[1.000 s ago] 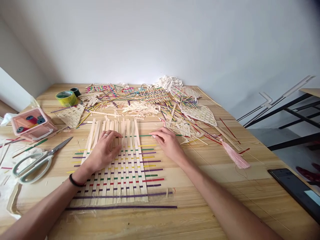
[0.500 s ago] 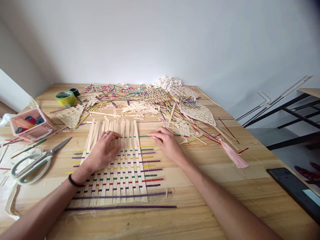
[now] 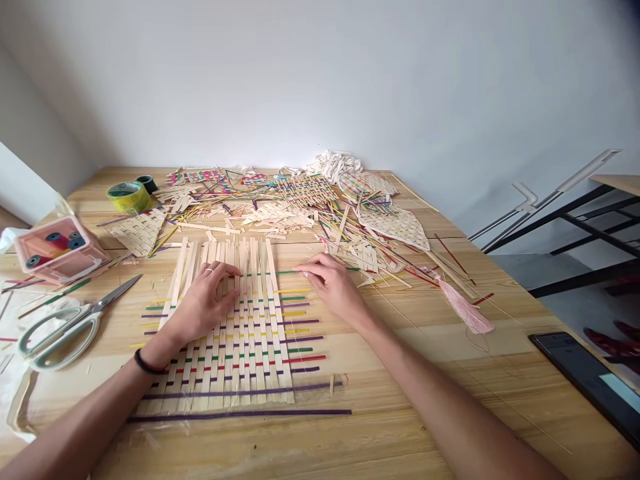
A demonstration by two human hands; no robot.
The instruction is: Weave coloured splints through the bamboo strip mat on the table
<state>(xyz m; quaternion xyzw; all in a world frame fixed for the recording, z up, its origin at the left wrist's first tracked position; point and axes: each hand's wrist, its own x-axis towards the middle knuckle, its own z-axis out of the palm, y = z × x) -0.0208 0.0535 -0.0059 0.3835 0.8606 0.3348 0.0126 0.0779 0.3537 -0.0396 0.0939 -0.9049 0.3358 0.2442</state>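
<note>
R hand (image 3: 333,283) is pinching a green strip (image 3: 286,272) btwn thumb & fingers, just off R edge of woven mat (image 3: 250,340). L hand (image 3: 203,307) is resting on mat's upper L part, fingers curled; cannot tell if it is gripping anything. Mat is lying flat on table (image 3: 400,427), coloured ends jutting past both side edges; green strip is crossing the pale strips beyond the other coloured rows. Purple strip (image 3: 240,416) is lying just off mat's near edge. Scissors (image 3: 75,333) are sitting near L ends; pile of strips (image 3: 280,217) is crowding mat's far edge. Phone (image 3: 590,380) is lying by table's R edge, bare wood showing btwn it & R arm (image 3: 430,380).
</note>
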